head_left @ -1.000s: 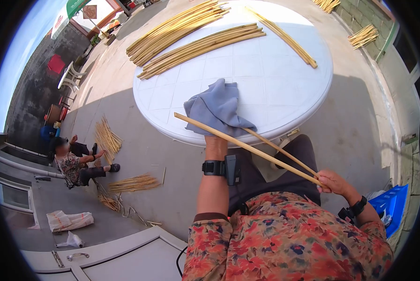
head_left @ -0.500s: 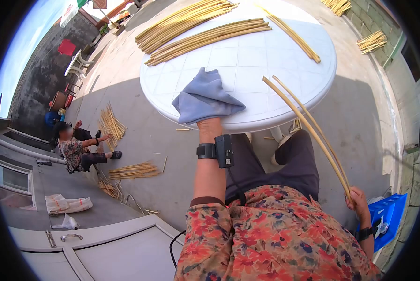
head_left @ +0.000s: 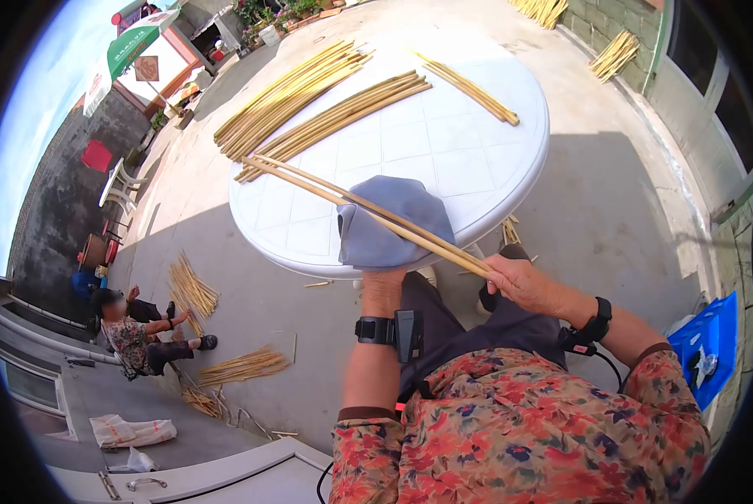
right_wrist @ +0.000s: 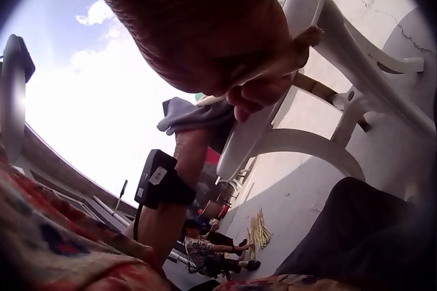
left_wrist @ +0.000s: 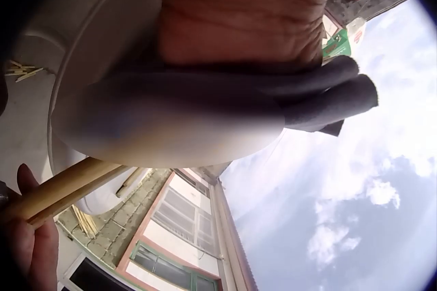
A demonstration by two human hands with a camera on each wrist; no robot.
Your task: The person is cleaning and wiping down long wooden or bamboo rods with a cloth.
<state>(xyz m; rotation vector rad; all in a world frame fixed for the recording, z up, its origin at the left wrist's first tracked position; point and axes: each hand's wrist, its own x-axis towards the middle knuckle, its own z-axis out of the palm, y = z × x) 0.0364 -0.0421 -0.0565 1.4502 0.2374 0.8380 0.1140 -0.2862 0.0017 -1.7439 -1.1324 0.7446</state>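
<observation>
The right hand (head_left: 523, 284) is gripping two long sticks (head_left: 368, 208) at their near end, its fingers clamped around them. The sticks are lying slanted across the grey cloth (head_left: 389, 220) at the near edge of the white surface (head_left: 477, 160). The left hand (head_left: 383, 281) is holding this cloth, fingers hidden under it. Stick bundles (head_left: 309, 105) are lying farther back.

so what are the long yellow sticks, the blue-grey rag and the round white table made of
Long yellow sticks: probably bamboo or cane, straight, pale and matt. Blue-grey rag: soft woven cloth, folding limply over the left hand. Round white table: likely moulded plastic, with a smooth sheen and a pressed tile grid.
</observation>
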